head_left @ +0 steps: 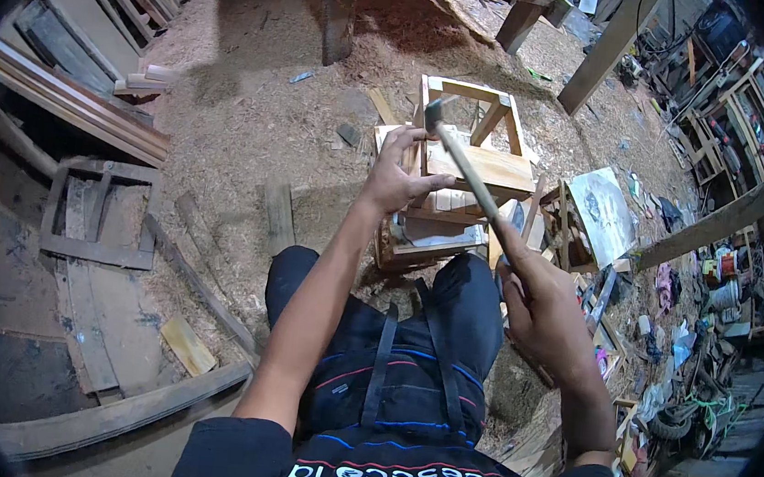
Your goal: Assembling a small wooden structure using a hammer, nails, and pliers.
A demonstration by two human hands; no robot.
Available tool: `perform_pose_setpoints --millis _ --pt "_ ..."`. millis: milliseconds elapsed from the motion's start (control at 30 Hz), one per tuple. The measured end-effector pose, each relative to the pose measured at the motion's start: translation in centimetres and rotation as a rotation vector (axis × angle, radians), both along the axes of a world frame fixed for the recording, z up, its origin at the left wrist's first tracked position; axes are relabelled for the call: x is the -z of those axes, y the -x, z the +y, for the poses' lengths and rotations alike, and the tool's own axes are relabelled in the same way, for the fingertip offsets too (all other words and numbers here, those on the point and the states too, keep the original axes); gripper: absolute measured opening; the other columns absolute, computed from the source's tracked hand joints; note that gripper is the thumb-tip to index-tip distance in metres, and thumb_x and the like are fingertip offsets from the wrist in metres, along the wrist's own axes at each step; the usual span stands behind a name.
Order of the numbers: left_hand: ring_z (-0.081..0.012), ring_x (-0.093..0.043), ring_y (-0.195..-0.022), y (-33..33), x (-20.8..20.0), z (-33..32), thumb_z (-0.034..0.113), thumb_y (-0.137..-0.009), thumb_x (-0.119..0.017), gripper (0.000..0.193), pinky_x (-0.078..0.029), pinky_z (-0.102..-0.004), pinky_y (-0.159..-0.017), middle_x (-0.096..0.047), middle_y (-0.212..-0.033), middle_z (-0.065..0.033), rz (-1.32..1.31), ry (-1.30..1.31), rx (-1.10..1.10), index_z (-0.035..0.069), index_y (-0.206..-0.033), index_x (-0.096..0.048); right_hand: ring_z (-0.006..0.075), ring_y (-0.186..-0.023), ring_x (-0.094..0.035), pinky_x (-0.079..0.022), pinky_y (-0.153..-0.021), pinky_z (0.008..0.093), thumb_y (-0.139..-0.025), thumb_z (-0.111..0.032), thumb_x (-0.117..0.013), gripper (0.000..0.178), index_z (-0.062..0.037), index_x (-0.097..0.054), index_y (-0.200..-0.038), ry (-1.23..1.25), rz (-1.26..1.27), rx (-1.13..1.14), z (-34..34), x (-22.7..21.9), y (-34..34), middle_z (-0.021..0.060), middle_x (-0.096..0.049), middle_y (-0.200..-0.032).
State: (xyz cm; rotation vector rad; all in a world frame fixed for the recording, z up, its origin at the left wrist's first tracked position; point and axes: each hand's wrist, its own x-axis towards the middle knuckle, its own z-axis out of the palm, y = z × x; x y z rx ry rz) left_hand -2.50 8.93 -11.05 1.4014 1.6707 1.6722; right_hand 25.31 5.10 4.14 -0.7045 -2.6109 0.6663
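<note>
My right hand (537,299) is wrapped round the lower handle of a hammer (475,178). The hammer slants up and to the left, its dark head close to the fingertips of my left hand (399,176). With fingers bent and thumb stretched along the near side, that hand grips the left side of a small wooden frame (505,169). Pale boards and upright posts make up this frame. It rests on a low wooden box-like stand (395,251) just beyond my knees. Whether a nail sits under the hammer head cannot be made out.
Sawdust and wood scraps cover the floor. A heavy wooden workbench (338,23) stands beyond. Boards (73,103) lean at the left, near an old wooden frame (95,252). A grey-topped wooden piece (600,214), a slanting post (607,53) and clutter (710,362) are at the right.
</note>
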Motion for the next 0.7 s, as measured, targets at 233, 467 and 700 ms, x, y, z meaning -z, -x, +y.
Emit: perform_pose_setpoints --millis 233,467,700 --pt "-0.0331 -0.052 -0.122 -0.4 -0.3 -0.4 0.039 -0.06 -0.093 0.075 -0.042 -0.0423 -0.109 -0.054 -0.127 -0.0172 0.219 -0.05 -0.04 0.01 -0.122 -0.061 0.0377 -0.07 -0.062 -0.052 -0.061 0.0471 -0.086 -0.006 -0.06 0.077 -0.0221 -0.032 -0.155 -0.166 -0.401 0.029 -2.0 -0.5 0.5 0.0183 -0.053 -0.092" --pt "-0.0282 -0.054 -0.114 -0.5 -0.2 0.0 0.035 -0.058 -0.095 0.076 -0.044 -0.0424 -0.105 -0.055 -0.119 -0.012 0.232 -0.138 -0.02 0.009 -0.119 -0.06 0.0378 -0.07 -0.062 -0.051 -0.062 0.0482 -0.086 -0.004 -0.058 0.075 -0.0209 -0.034 -0.155 -0.073 -0.292 0.034 -2.6 1.0 0.2 0.0171 -0.053 -0.088" --pt "-0.0199 -0.058 -0.108 -1.4 -0.3 0.2 0.023 -0.06 -0.095 0.069 -0.046 -0.0338 -0.101 -0.059 -0.112 -0.0061 -0.185 -0.19 0.113 0.006 -0.117 -0.06 0.0364 -0.07 -0.061 -0.05 -0.061 0.0465 -0.085 -0.003 -0.06 0.075 -0.0181 -0.036 -0.154 -0.051 -0.104 0.037 -2.4 2.4 -0.4 0.0163 -0.053 -0.083"
